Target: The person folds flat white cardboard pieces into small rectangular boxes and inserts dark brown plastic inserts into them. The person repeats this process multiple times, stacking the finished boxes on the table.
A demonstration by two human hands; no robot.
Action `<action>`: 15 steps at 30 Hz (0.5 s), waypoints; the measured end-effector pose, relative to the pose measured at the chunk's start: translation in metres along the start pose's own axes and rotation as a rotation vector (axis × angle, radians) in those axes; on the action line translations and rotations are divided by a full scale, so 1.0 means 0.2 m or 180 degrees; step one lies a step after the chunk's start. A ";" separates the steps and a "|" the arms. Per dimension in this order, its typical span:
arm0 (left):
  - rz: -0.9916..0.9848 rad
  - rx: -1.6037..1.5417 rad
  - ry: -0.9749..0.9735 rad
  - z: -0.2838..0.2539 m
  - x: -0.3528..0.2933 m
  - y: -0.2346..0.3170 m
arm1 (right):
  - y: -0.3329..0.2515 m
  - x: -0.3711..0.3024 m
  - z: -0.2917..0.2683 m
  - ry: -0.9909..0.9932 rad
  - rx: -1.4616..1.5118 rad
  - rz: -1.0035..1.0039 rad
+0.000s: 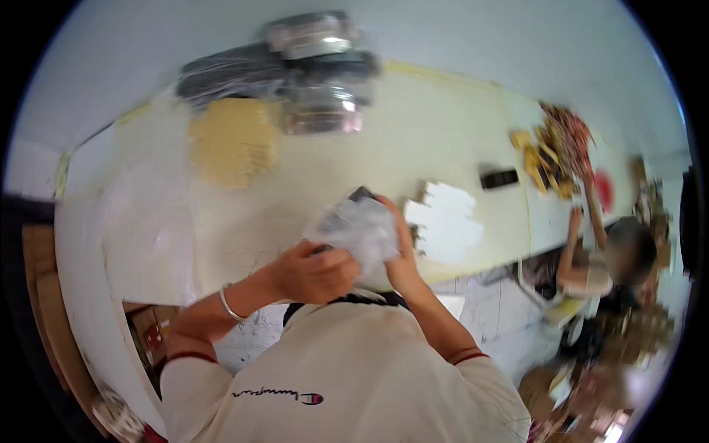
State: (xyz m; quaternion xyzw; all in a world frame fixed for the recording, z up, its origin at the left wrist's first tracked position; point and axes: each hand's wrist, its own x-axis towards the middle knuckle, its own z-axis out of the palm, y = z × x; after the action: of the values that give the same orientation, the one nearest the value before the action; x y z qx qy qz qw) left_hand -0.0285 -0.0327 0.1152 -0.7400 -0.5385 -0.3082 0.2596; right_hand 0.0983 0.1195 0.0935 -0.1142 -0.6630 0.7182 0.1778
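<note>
— Starting with the biggest thing: where does the long pale yellow worktable (413,140) sit against the hands?

— It runs across the view from upper left to right, and both hands are raised just above its near edge. On its far side lie a stack of dark items wrapped in clear film (295,70) and a tan pad of sheets (233,140); a white pile of paper pieces (447,218) lies just right of the hands.

— And the thing in hand?

— A crumpled clear plastic bag with something dark inside (358,229) sits between the two hands, in front of the chest. Its dark end pokes up and away, towards the table.

— How do the hands stand?

— The left hand (314,273) is clenched on the bag's lower left side, knuckles up. The right hand (402,247) is curled round its right side, fingers reaching over the top. Both are touching it, so neither is nearer. The picture is blurred, so I cannot tell what the dark thing is.

— Anyone else?

— Another person (591,258) works at the table's far right end, well apart.
</note>
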 end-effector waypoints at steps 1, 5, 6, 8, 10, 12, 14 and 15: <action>-0.0328 -0.0239 -0.0030 0.09 -0.06 0.09 | 0.03 -0.09 -0.04 0.0239 -0.0034 0.0206; -0.1169 -0.1251 0.0192 0.16 0.05 0.23 | 0.03 -0.31 -0.15 0.0780 -0.0716 0.0052; -0.1350 -0.1450 0.0206 0.14 0.08 0.26 | 0.00 -0.33 -0.14 0.0770 -0.0839 0.0056; -0.2123 -0.2157 0.0288 0.11 0.10 0.29 | -0.07 -0.35 -0.13 0.0934 -0.0975 -0.0140; -0.3139 -0.3026 0.0454 0.08 0.13 0.32 | -0.08 -0.38 -0.13 0.0973 -0.1129 -0.0179; -0.2681 -0.3003 0.0642 0.03 0.14 0.31 | -0.02 -0.43 -0.15 0.1316 -0.0405 -0.0184; -0.1994 -0.2673 0.0646 -0.05 0.16 0.30 | -0.02 -0.49 -0.22 0.1520 0.0048 0.0199; -0.1917 -0.2290 0.0593 -0.06 0.15 0.29 | -0.01 -0.50 -0.21 0.1595 0.0407 0.0228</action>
State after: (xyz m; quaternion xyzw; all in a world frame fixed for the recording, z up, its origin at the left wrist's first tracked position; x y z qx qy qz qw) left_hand 0.0326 -0.0388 0.1428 -0.5632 -0.5627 -0.6015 -0.0668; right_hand 0.2066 0.1181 0.0843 -0.3004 -0.5471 0.7138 0.3178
